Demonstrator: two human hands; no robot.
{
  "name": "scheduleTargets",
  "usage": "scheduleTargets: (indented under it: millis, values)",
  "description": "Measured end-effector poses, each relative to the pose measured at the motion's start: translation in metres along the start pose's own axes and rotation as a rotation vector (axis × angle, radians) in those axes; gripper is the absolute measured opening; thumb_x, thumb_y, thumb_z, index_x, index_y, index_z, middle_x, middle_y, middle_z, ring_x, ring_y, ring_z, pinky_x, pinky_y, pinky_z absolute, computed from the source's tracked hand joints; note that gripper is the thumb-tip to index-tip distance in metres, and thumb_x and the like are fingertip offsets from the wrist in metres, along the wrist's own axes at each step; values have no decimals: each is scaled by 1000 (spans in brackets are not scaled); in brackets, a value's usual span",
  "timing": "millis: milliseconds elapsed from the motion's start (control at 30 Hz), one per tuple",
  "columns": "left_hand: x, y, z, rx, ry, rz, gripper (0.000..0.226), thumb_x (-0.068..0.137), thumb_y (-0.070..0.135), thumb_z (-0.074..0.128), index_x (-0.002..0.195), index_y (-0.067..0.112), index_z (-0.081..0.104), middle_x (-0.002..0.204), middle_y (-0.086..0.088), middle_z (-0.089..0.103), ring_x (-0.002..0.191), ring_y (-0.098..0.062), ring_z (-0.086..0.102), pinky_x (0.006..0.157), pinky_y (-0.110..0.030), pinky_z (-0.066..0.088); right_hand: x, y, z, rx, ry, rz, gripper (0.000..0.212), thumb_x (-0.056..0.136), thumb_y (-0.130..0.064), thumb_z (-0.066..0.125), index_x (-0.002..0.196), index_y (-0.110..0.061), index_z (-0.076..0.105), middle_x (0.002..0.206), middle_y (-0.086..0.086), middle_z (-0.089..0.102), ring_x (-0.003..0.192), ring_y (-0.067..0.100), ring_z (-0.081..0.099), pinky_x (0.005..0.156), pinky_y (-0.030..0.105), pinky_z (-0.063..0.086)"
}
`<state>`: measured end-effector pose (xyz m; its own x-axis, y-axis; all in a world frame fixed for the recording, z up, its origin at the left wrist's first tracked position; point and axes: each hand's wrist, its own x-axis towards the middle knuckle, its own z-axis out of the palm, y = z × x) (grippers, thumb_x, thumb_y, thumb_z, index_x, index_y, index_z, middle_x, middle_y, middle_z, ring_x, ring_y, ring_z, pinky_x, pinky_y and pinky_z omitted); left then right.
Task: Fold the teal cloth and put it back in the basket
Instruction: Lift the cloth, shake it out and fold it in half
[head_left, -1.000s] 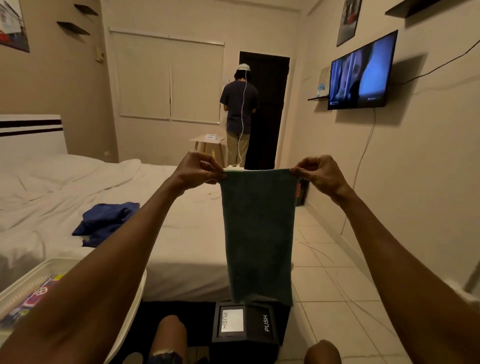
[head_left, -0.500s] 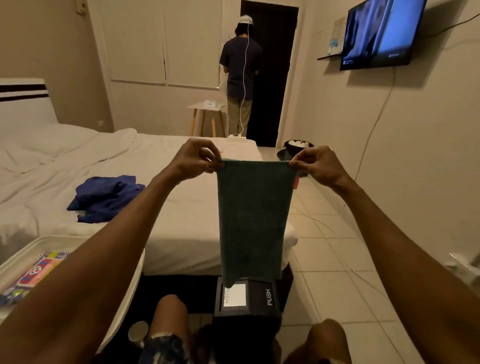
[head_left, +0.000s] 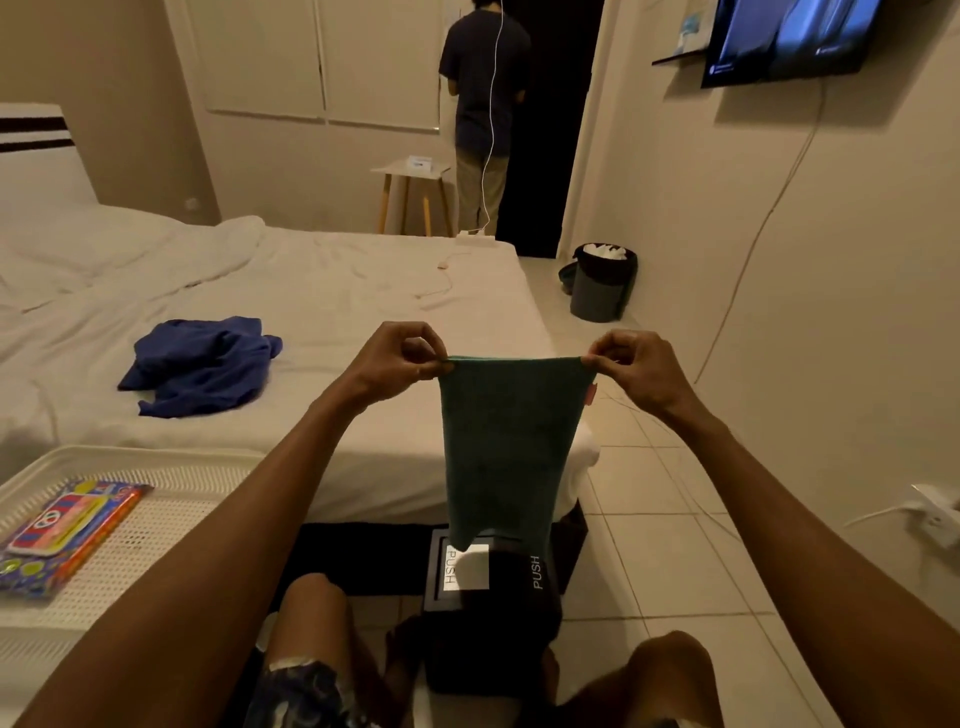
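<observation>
We hold the teal cloth (head_left: 506, 452) in the air just off the foot corner of the bed (head_left: 322, 312), its long axis vertical, the top edge drawn level and taut between our two hands and the lower end hanging free. That lower edge reaches down in front of a black bin (head_left: 488, 613) marked PUSH, which stands on the tiled floor below the bed's corner, between our knees. A small pink tag (head_left: 591, 393) shows at the cloth's right edge, just under the top corner.

Our left hand (head_left: 397, 361) is closed in a pinch on the top left corner, thumb and forefinger pressed together and the other fingers curled in. Our right hand (head_left: 631, 371) pinches the top right corner the same way, knuckles up. Both forearms reach forward from the bottom of the view and converge toward the cloth, the left one crossing in front of the bed's near edge.

The white mesh basket (head_left: 156, 467) sits beside the bed's near edge, to our left and well apart from the cloth, with a colourful flat packet (head_left: 67, 530) lying in it. A crumpled blue garment (head_left: 202, 364) lies on the bed itself. Beyond the bed's far end, another person (head_left: 483, 104) stands facing away by a dark doorway.
</observation>
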<state>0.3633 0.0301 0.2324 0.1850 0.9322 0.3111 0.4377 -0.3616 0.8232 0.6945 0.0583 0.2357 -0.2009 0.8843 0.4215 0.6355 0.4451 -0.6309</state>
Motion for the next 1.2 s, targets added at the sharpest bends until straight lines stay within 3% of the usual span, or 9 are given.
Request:
scheduleTargets:
  millis: [200, 267, 400, 667, 800, 933, 1067, 1200]
  values:
    - [-45, -43, 28, -57, -201, -164, 11, 82, 4, 75, 88, 1, 66, 89, -13, 75, 90, -24, 72, 85, -36, 59, -64, 24, 21, 49, -215, 66, 1, 88, -20, 71, 88, -21, 70, 88, -5, 71, 86, 9, 69, 80, 22, 55]
    - [-66, -58, 39, -111, -296, -182, 11, 81, 0, 75, 84, 2, 65, 86, -15, 74, 87, -24, 72, 83, -34, 59, -92, 35, 30, 77, -304, 128, 7, 88, -16, 71, 87, -24, 71, 91, -3, 73, 89, 11, 71, 83, 26, 58]
    - [-104, -84, 63, -183, -511, -303, 15, 80, 4, 76, 79, 12, 64, 78, -3, 72, 79, -11, 69, 75, -27, 54, -138, 54, 46, 110, -483, 256, 4, 88, -16, 72, 86, -20, 72, 88, -4, 75, 87, 6, 72, 83, 28, 59]
    - [-133, -109, 93, -283, -691, -467, 16, 81, 6, 77, 81, 19, 67, 81, -11, 67, 81, -26, 63, 82, -40, 53, -177, 83, 60, 172, -628, 352, 7, 87, -20, 73, 93, -16, 74, 92, 1, 75, 94, 15, 72, 87, 32, 58]
    - [-134, -126, 104, -302, -660, -563, 17, 85, 7, 73, 100, 13, 69, 79, -1, 70, 77, -12, 68, 78, -29, 58, -179, 94, 65, 172, -647, 393, 6, 88, -20, 71, 94, -17, 73, 94, 0, 74, 94, 11, 71, 84, 28, 57]
    - [-127, -142, 114, -311, -526, -575, 16, 88, 8, 70, 104, 9, 70, 94, -16, 69, 89, -22, 65, 77, -25, 59, -173, 102, 77, 159, -594, 458, 5, 91, -19, 67, 93, -17, 72, 94, -1, 73, 89, 5, 70, 78, 23, 55]
    - [-114, -164, 125, -305, -382, -585, 14, 89, 12, 69, 102, 10, 72, 106, -17, 72, 98, -22, 69, 84, -32, 59, -153, 114, 100, 151, -497, 483, 6, 93, -21, 65, 92, -18, 70, 93, -2, 71, 86, 9, 69, 73, 22, 53]
    - [-107, -188, 147, -307, -166, -611, 12, 94, 6, 61, 90, 16, 64, 93, -17, 66, 89, -23, 65, 80, -40, 58, -131, 131, 137, 162, -385, 517, 7, 94, -21, 63, 93, -15, 67, 96, 2, 69, 89, 16, 67, 67, 24, 57]
